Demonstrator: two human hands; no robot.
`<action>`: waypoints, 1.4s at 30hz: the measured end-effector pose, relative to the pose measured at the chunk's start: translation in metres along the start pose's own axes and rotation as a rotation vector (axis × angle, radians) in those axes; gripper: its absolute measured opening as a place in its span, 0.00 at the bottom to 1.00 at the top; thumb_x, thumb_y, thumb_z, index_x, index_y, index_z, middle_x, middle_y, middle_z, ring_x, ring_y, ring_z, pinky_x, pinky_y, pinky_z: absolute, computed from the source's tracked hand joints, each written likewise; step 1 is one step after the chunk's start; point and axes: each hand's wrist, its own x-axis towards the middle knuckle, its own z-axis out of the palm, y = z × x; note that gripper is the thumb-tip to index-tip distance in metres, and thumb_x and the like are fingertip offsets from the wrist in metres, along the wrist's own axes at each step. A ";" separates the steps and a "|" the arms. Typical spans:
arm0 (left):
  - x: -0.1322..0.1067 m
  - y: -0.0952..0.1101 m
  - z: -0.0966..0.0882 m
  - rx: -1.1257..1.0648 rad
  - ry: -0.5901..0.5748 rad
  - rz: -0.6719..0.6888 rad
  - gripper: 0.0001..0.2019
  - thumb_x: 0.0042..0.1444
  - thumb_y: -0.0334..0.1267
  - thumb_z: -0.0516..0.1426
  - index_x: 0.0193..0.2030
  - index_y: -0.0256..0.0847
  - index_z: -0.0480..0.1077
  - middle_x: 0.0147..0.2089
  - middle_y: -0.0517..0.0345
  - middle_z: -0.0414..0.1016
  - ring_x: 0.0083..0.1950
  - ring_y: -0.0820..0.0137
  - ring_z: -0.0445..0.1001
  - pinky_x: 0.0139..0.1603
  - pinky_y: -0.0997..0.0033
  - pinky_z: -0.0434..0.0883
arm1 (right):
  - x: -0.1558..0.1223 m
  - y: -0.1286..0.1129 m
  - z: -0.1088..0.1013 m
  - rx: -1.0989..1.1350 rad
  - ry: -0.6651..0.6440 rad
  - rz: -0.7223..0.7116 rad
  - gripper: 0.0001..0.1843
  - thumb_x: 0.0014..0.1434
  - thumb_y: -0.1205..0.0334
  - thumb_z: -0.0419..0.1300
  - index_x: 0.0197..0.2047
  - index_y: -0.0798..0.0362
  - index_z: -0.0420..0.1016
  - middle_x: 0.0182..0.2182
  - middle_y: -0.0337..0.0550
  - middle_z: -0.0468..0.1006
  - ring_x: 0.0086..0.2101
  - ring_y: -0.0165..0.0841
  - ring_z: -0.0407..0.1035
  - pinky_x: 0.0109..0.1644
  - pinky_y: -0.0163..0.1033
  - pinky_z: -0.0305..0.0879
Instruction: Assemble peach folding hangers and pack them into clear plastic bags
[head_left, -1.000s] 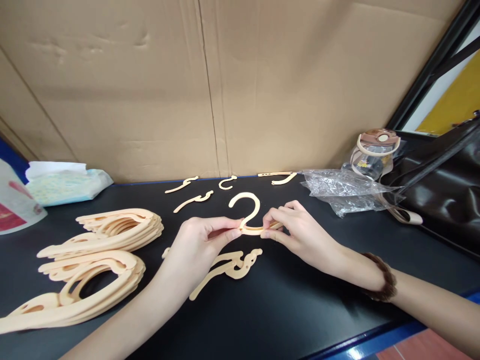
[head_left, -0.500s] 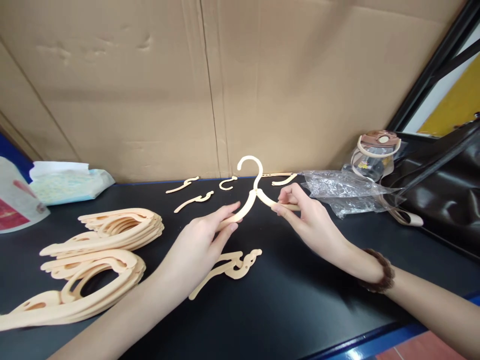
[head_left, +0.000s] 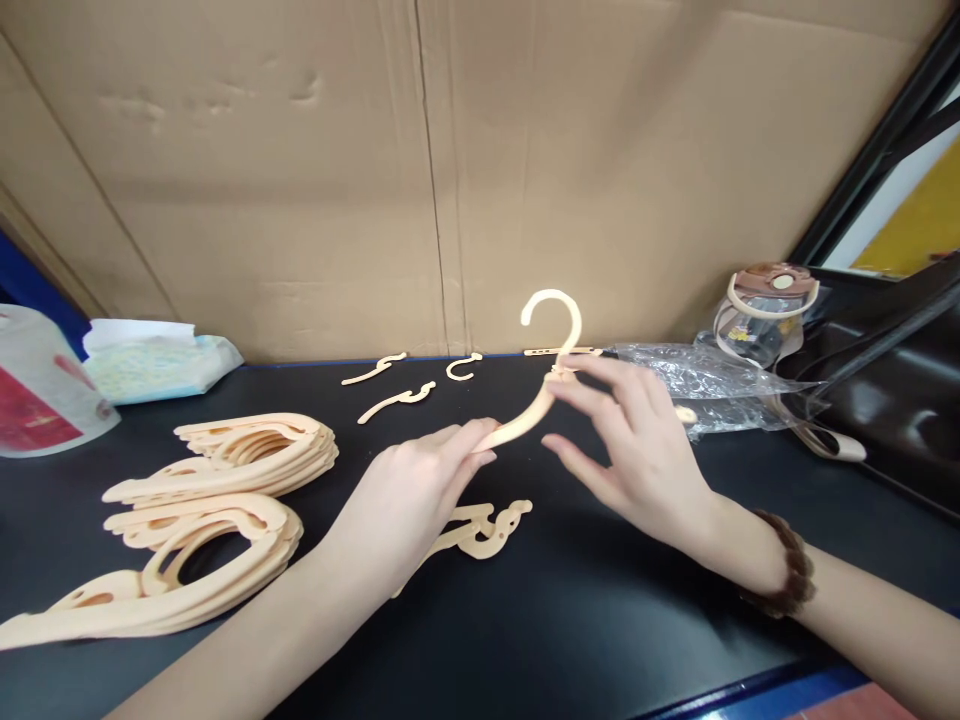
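Observation:
A cream folding clothes hanger (head_left: pixel 525 415) is held up over the black table, its hook (head_left: pixel 571 310) pointing upward. My left hand (head_left: pixel 420 490) pinches the end of its left arm between thumb and fingers. At the joint below the hook is my right hand (head_left: pixel 630 440), fingers stretched and the thumb apart; the fingertips seem to touch the joint. That hand hides most of the hanger's other arm. Beneath my left hand lies a folded hanger (head_left: pixel 487 530), partly covered by it.
Two stacks of folded hangers, one farther (head_left: pixel 262 450) and one nearer (head_left: pixel 225 570), lie at left. Loose hanger arms (head_left: pixel 397 400) and a loose hook (head_left: pixel 461 370) lie toward the cardboard wall (head_left: pixel 300 200). Clear plastic bags (head_left: pixel 675 365), a bottle (head_left: pixel 772 310) and a tissue pack (head_left: pixel 161 365) stand around.
The hanger has shifted right and up in view. My right hand has let go of the right arm's end and moved to the joint, fingers spread. My left hand keeps its pinch.

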 end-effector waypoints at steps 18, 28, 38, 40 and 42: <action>-0.007 0.006 0.003 -0.133 -0.254 -0.149 0.22 0.55 0.57 0.58 0.47 0.43 0.67 0.48 0.54 0.69 0.51 0.59 0.68 0.49 0.59 0.70 | -0.003 0.021 0.009 0.026 -0.272 0.058 0.14 0.66 0.58 0.57 0.49 0.56 0.77 0.30 0.42 0.74 0.34 0.36 0.64 0.42 0.43 0.56; 0.000 0.004 0.003 -0.417 -0.353 -0.182 0.07 0.56 0.42 0.59 0.35 0.42 0.66 0.38 0.61 0.69 0.40 0.68 0.69 0.40 0.69 0.65 | -0.002 0.019 0.007 0.122 -0.330 0.122 0.16 0.69 0.55 0.51 0.49 0.53 0.77 0.29 0.42 0.75 0.33 0.35 0.65 0.42 0.43 0.55; 0.004 0.002 -0.001 -0.434 -0.081 -0.338 0.10 0.62 0.48 0.52 0.41 0.46 0.58 0.23 0.72 0.54 0.23 0.74 0.52 0.24 0.74 0.53 | -0.001 0.015 0.003 0.261 -0.299 0.058 0.14 0.67 0.56 0.55 0.48 0.53 0.77 0.30 0.40 0.75 0.33 0.33 0.64 0.43 0.42 0.56; 0.004 0.003 -0.002 -0.398 -0.084 -0.318 0.11 0.59 0.48 0.56 0.38 0.46 0.59 0.22 0.72 0.52 0.24 0.74 0.52 0.25 0.75 0.53 | -0.001 0.014 0.002 0.278 -0.293 0.024 0.14 0.67 0.56 0.55 0.49 0.53 0.77 0.29 0.40 0.74 0.32 0.33 0.64 0.42 0.41 0.56; 0.004 0.005 -0.002 -0.338 -0.098 -0.302 0.15 0.57 0.50 0.58 0.31 0.43 0.58 0.21 0.71 0.50 0.24 0.75 0.51 0.25 0.75 0.53 | -0.001 0.013 0.001 0.291 -0.282 0.001 0.15 0.67 0.56 0.54 0.49 0.52 0.77 0.28 0.39 0.73 0.32 0.32 0.64 0.41 0.41 0.55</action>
